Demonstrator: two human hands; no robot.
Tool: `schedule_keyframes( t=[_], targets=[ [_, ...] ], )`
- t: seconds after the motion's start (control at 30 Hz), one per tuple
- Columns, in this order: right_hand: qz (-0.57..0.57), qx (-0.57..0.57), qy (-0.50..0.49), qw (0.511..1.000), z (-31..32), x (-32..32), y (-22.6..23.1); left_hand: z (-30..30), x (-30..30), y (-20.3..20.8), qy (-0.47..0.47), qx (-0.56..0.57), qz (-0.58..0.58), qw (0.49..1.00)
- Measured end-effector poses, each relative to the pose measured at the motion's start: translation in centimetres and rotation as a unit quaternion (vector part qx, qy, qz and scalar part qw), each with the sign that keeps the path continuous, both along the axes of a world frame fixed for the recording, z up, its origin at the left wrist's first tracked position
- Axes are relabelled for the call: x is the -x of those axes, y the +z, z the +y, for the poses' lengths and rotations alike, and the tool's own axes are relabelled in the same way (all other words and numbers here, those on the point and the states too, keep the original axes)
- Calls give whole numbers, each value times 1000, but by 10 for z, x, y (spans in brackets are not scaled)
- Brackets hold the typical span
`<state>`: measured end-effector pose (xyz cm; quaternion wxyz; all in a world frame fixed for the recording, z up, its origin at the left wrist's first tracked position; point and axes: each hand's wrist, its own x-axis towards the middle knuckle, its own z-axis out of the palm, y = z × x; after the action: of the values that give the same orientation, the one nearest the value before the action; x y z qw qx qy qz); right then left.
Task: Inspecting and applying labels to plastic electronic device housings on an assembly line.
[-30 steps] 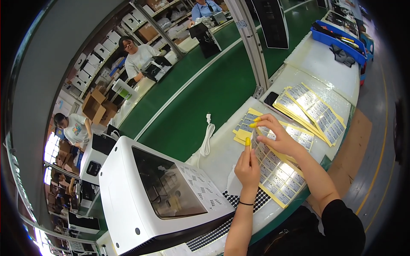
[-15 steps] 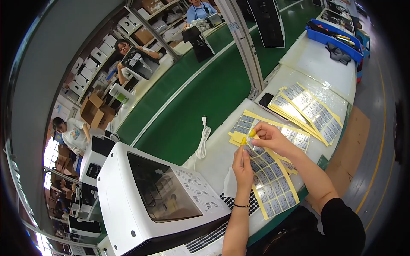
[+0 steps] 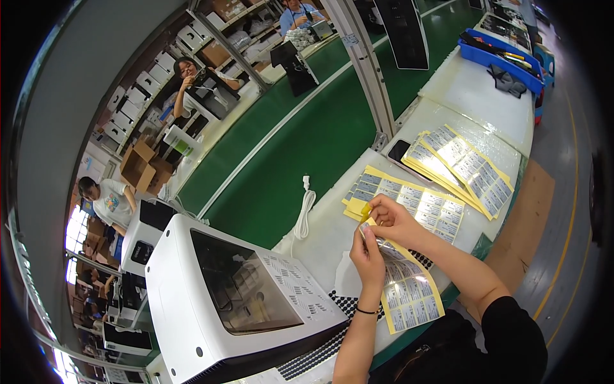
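My left hand is closed on the upper end of a yellow-edged sheet of silver labels, thumb and fingers pinching it. My right hand is also closed, its fingertips pinched at the same end of the sheet. A yellow fingertip cover shows where the hands meet; the overlap hides which finger wears it. The held sheet bends down toward me, its lower part near the table's front edge. Just beyond my hands lie more label sheets, and sheets with black round dots lie by my left wrist.
A large white machine with a dark window stands at left. A coiled white cable lies by the green conveyor. Fanned label sheets, a phone and a blue tool bin are at right. People work across the line.
The label sheet has been lifted and now curves, showing black dots beneath its right side. My hands have come together at its upper end. Across the line, a person has raised a hand.
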<state>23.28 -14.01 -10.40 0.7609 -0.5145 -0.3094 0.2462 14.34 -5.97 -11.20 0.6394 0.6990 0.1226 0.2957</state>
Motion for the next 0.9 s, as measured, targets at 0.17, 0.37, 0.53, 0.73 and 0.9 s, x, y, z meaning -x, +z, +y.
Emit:
schedule_keyframes(
  t=[0.17,0.37,0.53,0.73,0.9],
  targets=[
    [-47,22,-5,999,-1,7,9,-6,0,0,57,90,-20,994],
    [-21,-19,26,999,-1,5,9,-9,-2,4,16,239,-44,970],
    [-9,-24,47,999,-4,3,10,-7,1,8,-58,331,-80,938],
    [11,-50,72,996,-5,-1,4,-7,1,10,-56,356,-92,928],
    [36,-82,58,994,-3,-2,4,-4,2,-2,96,43,-31,994]
  ],
)
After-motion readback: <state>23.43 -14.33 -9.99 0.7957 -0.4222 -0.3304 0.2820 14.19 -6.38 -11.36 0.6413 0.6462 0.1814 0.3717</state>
